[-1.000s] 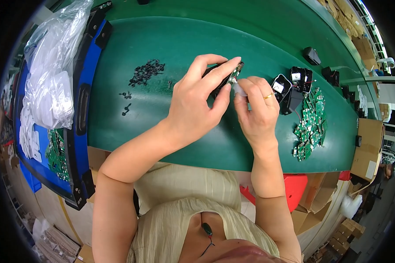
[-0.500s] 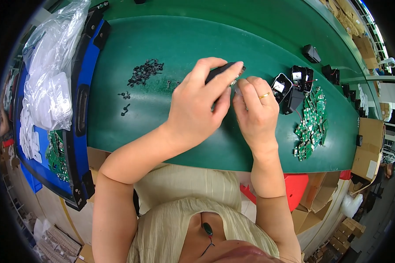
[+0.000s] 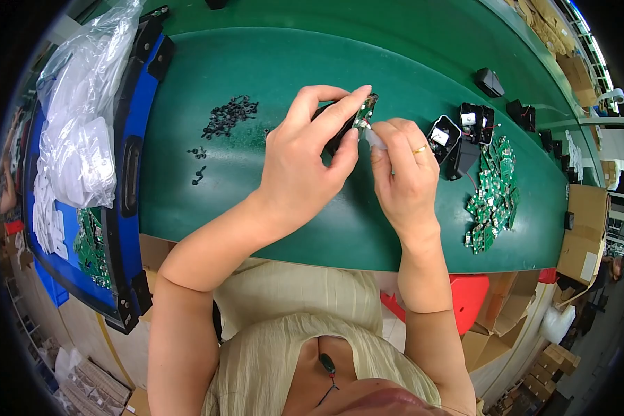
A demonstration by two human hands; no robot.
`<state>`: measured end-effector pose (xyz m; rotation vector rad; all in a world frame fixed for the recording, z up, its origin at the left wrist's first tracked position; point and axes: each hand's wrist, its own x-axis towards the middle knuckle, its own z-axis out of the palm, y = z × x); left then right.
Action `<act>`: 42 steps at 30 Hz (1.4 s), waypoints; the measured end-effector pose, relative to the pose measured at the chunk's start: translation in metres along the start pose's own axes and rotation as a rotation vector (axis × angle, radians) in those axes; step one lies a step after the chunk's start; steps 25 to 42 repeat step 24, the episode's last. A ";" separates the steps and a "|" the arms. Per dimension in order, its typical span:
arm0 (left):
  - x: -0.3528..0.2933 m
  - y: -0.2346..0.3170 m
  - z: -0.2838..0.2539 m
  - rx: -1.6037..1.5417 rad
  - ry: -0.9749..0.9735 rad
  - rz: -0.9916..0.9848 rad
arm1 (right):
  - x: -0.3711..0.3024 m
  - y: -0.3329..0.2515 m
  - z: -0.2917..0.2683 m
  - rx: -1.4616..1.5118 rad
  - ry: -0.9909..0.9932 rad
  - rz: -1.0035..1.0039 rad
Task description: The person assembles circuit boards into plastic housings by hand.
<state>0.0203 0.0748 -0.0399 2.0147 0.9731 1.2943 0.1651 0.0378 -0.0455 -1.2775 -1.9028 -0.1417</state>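
Note:
My left hand [image 3: 301,156] is closed round a black plastic housing [image 3: 336,136], held up over the green worktable. A green circuit board [image 3: 367,109] shows along the housing's right edge, beside my left fingertips. Close by, my right hand [image 3: 405,163] pinches a small translucent whitish piece [image 3: 375,139] between thumb and fingers, its tip at the board's lower end. I cannot make out exactly what that piece is. My left fingers cover much of the housing.
Small black parts [image 3: 230,116] lie heaped on the worktable [image 3: 270,208] at left. To the right are open black housings [image 3: 461,135] with wires and a pile of green circuit boards [image 3: 491,197]. A blue bin [image 3: 126,256] with plastic bags [image 3: 83,149] stands at far left.
My left hand has shifted slightly left and turned the housing, so more of the circuit board shows. The whitish piece in my right hand is now more visible, near the board.

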 end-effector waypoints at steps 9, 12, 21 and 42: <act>-0.001 -0.003 0.003 0.142 0.041 0.125 | 0.000 0.000 0.002 -0.010 -0.001 -0.020; -0.002 -0.001 0.003 0.187 0.017 0.120 | 0.000 0.001 0.002 -0.003 0.001 -0.022; -0.004 -0.005 0.003 0.240 -0.018 0.201 | 0.001 0.000 -0.001 -0.061 -0.051 -0.035; -0.001 -0.001 -0.005 -0.005 -0.140 -0.073 | 0.000 0.003 -0.001 -0.011 -0.063 -0.032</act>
